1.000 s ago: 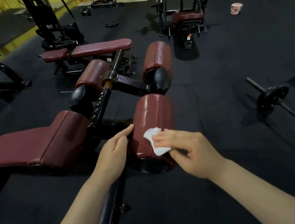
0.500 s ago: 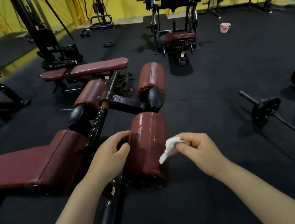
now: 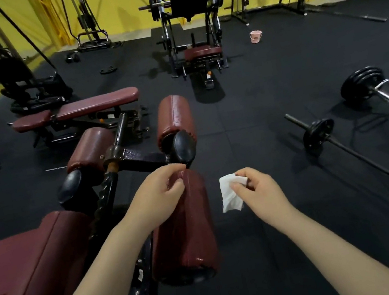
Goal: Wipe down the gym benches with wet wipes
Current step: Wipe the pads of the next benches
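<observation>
Black rubber gym floor [image 3: 248,117], yellow walls: left hand [image 3: 156,197] grips roller pad [image 3: 187,229], lengthwise away; right hand [image 3: 258,189] pinches hanging wet wipe [image 3: 230,195]

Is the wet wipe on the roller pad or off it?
Off. The wet wipe hangs pinched in the right hand, beside the roller pad.

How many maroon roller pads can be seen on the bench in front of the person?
3. The near roller pad is under the left hand; the far right roller pad sits beyond it; the far left roller pad lies across the frame. A fourth may be hidden.
</observation>
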`<control>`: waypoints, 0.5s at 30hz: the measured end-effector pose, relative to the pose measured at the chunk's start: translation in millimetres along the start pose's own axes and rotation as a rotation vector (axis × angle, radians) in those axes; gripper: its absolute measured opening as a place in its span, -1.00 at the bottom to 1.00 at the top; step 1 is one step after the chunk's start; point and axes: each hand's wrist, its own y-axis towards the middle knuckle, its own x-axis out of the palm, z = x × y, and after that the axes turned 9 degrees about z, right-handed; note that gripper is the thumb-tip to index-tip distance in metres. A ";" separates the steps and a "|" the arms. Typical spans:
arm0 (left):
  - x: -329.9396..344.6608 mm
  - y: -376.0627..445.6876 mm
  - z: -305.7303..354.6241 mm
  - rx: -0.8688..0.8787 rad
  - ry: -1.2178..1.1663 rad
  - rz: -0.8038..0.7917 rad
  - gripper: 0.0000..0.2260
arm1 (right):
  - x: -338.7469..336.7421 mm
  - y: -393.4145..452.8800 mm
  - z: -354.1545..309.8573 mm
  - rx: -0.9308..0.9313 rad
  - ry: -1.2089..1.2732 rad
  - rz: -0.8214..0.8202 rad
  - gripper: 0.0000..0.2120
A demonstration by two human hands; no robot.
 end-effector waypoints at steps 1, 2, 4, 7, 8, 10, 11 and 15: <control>2.9 5.9 2.0 0.004 0.016 0.003 -0.68 | -0.7 3.9 0.7 0.022 0.006 0.017 -0.91; 5.9 11.7 4.6 0.003 0.024 0.005 -0.68 | -1.3 8.6 2.0 0.041 0.023 0.026 -0.92; 12.8 23.3 12.0 0.008 0.028 0.012 -0.69 | -2.8 20.6 4.7 0.059 0.053 0.014 -0.91; 25.8 44.9 22.5 0.029 0.060 0.024 -0.68 | -8.5 46.0 10.1 0.047 0.043 -0.045 -0.90; 30.5 53.5 25.5 0.033 0.075 0.028 -0.68 | -11.7 56.5 13.4 0.047 0.034 -0.064 -0.90; 39.7 71.0 30.7 0.035 0.102 0.046 -0.67 | -21.2 78.7 20.6 0.063 0.028 -0.090 -0.91; 43.6 78.7 33.6 0.026 0.112 0.065 -0.67 | -26.7 89.8 23.3 0.067 0.038 -0.108 -0.91; 56.2 102.3 50.4 -0.012 0.139 0.138 -0.67 | -50.2 134.8 32.6 0.083 0.069 -0.180 -0.90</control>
